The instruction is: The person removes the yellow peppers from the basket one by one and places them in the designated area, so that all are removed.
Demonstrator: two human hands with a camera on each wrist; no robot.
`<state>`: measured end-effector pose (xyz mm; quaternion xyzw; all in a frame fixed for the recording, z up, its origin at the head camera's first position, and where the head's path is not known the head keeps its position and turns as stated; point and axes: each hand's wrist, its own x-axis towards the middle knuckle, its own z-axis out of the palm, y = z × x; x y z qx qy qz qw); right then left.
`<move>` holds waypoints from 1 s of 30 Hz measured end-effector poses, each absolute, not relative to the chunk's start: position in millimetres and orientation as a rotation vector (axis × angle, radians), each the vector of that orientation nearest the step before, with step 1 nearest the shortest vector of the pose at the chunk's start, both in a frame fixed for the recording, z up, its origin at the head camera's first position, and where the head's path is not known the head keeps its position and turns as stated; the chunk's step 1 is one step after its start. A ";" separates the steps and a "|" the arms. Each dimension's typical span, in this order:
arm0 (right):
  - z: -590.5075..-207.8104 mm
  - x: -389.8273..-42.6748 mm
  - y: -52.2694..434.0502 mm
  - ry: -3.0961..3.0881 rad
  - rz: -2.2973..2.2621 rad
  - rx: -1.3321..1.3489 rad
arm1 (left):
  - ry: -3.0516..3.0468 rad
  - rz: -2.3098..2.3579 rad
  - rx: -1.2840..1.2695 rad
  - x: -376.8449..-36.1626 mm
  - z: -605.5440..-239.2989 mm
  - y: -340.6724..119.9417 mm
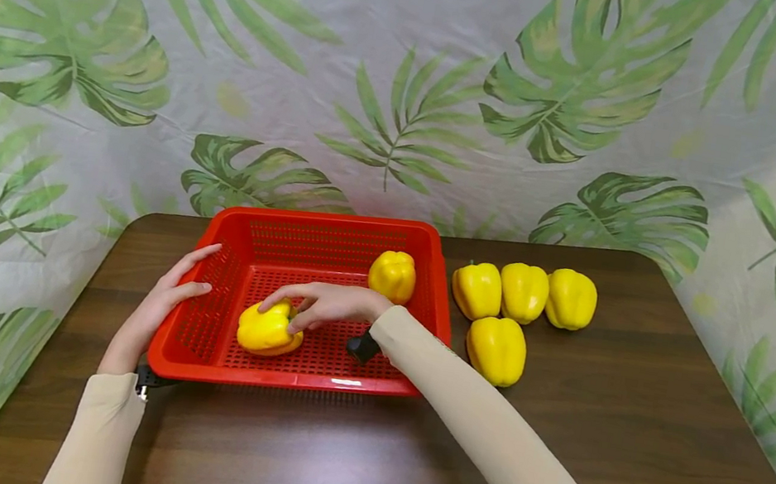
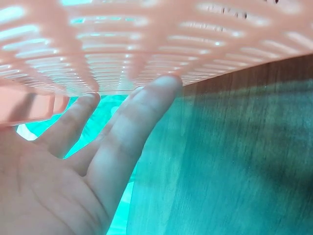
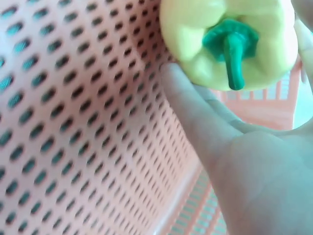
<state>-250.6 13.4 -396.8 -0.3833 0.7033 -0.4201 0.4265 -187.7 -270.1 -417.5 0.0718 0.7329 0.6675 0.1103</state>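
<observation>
Right hand (image 1: 329, 306) seen curled over yellow pepper (image 1: 267, 330), fingers cupped round it, at near-left of red basket (image 1: 330, 227) floor. Left hand (image 1: 162, 300) laid flat, fingers straight, against basket's left wall. Risk judged: smooth, rounded pepper could be rolled off fingertips, grip perhaps loose. Pepper glossy, lobed, green stem (image 3: 234, 54). Second pepper (image 1: 393, 275) at far wall.

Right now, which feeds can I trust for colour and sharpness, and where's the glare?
Head view: sharp, true colours, soft glare on the table in front of the red basket. Left wrist view: teal cast, basket washed pale, left hand soft. Right wrist view: pepper paled to yellow-green, right hand blurred at close range.
</observation>
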 end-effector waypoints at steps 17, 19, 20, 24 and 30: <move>-399.8 -259.1 31.6 1.974 -1.111 -0.922 | 2.132 1.974 0.216 -187.9 -417.6 -270.5; -399.9 -258.2 32.2 2.002 -1.110 -0.901 | 2.137 1.972 0.223 -187.7 -417.5 -270.5; -399.8 -257.7 32.9 2.011 -1.112 -0.876 | 2.139 1.972 0.227 -187.7 -417.4 -270.5; -399.1 -256.2 36.7 2.034 -1.125 -0.719 | 2.137 1.974 0.234 -187.7 -417.7 -270.5; -398.2 -257.4 39.2 2.017 -1.199 -0.654 | 2.130 1.984 0.238 -187.4 -417.8 -270.5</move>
